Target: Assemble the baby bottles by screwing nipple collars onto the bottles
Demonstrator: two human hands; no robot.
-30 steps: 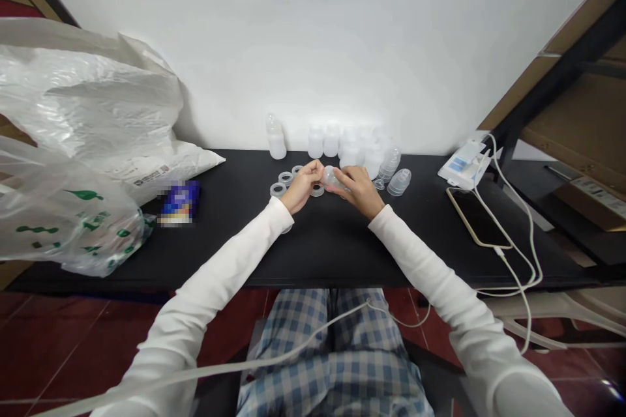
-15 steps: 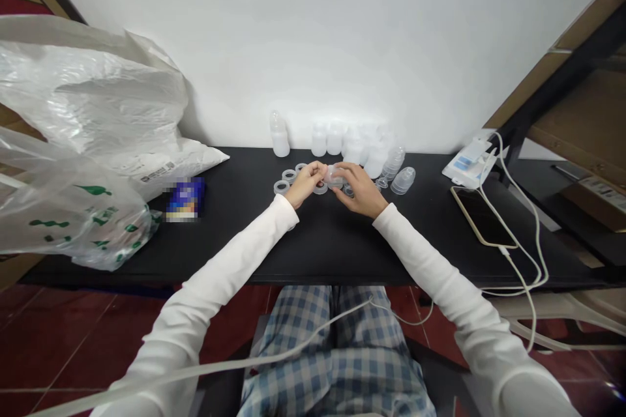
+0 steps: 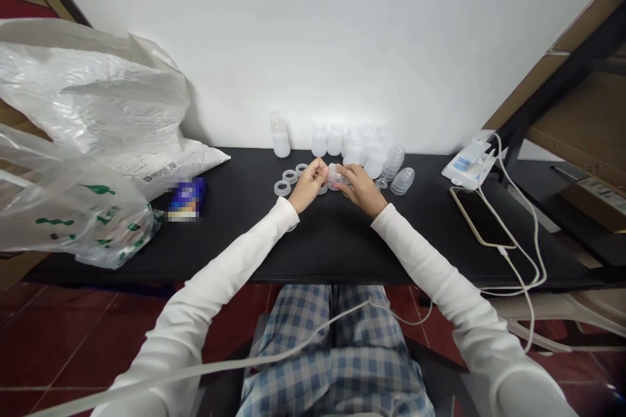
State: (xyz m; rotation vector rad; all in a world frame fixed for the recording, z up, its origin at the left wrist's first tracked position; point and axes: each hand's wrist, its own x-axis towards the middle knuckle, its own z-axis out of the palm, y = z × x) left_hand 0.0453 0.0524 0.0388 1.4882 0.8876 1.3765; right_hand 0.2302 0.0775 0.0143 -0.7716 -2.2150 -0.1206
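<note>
Over the table, my right hand (image 3: 362, 189) holds a clear, rounded baby-bottle part (image 3: 335, 176) between thumb and fingers. The fingertips of my left hand (image 3: 309, 185) are pinched at that part's left end; whether a smaller piece sits between them is hidden. Several translucent collar rings (image 3: 282, 188) lie beside and partly under my left hand. Right of my right hand are a clear nipple (image 3: 382, 183) and a ribbed clear dome cap (image 3: 403, 181), with stacked clear caps (image 3: 394, 161) behind. Frosted bottles (image 3: 319, 139) stand in a group along the wall.
One assembled baby bottle (image 3: 280, 135) stands apart near the wall. Plastic bags (image 3: 117, 104) and a blue packet (image 3: 188, 198) occupy the left of the black table (image 3: 235, 234). On the right lie a phone (image 3: 482, 217), its white cable (image 3: 535, 234) and a white-blue package (image 3: 469, 161).
My left hand has turned slightly, its fingers curling more tightly at the clear part's end. The part has tilted a little in my right hand, and more of it shows.
</note>
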